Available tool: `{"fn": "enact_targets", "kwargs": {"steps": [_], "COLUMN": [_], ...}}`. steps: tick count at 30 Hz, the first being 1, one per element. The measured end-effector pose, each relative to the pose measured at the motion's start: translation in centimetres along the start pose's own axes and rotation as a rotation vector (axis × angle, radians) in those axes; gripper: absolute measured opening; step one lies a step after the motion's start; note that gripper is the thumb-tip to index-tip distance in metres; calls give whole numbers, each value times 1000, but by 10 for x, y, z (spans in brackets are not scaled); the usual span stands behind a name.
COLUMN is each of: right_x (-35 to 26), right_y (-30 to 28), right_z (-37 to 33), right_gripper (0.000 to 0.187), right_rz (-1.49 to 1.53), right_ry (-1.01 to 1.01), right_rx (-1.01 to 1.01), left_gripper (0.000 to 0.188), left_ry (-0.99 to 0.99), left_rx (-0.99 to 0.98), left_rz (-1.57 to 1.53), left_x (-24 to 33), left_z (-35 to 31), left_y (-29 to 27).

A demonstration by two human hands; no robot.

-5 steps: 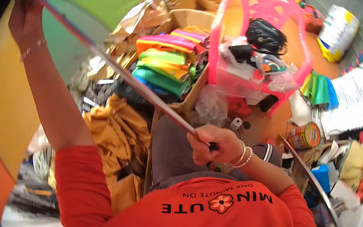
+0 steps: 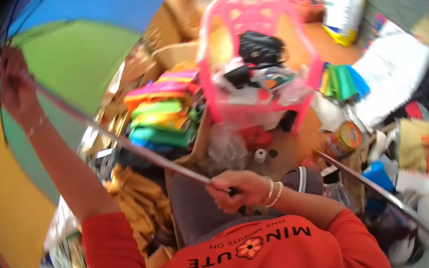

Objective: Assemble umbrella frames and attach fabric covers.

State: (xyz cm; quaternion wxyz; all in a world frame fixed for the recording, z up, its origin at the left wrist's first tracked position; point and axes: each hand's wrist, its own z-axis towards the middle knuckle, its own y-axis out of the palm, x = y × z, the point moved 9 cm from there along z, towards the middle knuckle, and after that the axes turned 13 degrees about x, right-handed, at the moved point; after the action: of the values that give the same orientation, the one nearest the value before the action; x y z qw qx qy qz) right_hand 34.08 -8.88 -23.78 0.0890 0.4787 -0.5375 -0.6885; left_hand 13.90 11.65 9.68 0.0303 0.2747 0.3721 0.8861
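Note:
A large umbrella with blue, green, teal and yellow panels spreads open at the left, its thin dark ribs showing inside. Its long metal shaft slants down from the canopy toward my lap. Near the point where the ribs meet, my left hand is closed around the upper shaft; its fingertips are partly blurred. My right hand grips the dark lower end of the same shaft, just in front of my red shirt.
A pink plastic chair holding a black bag stands ahead. Left of it, folded coloured cloth fills a cardboard box. Ochre fabric lies beside my leg. At right are a metal pole, a round tin and a white sack.
My left hand has come lower with the upper shaft, so the shaft slants less steeply. The canopy has turned, bringing blue panels and ribs into sight. The whole view has shifted.

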Motion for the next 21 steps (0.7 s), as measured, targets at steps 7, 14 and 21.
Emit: {"fn": "enact_targets", "kwargs": {"steps": [7, 14, 21], "right_x": [-26, -78, -87], "right_y": [-19, -28, -83], "right_z": [-22, -32, -105], "right_gripper": [38, 36, 28], "right_rz": [-105, -5, -98], "right_ry": [-187, -428, -742], "right_rx": [281, 379, 632], "left_gripper": [24, 25, 34], "left_ry": [16, 3, -384], "left_rx": [218, 538, 507], "left_rz": [126, 292, 400], "left_x": [-134, -252, -367], "left_z": [13, -6, -19], "left_y": [-35, -122, -116]}}
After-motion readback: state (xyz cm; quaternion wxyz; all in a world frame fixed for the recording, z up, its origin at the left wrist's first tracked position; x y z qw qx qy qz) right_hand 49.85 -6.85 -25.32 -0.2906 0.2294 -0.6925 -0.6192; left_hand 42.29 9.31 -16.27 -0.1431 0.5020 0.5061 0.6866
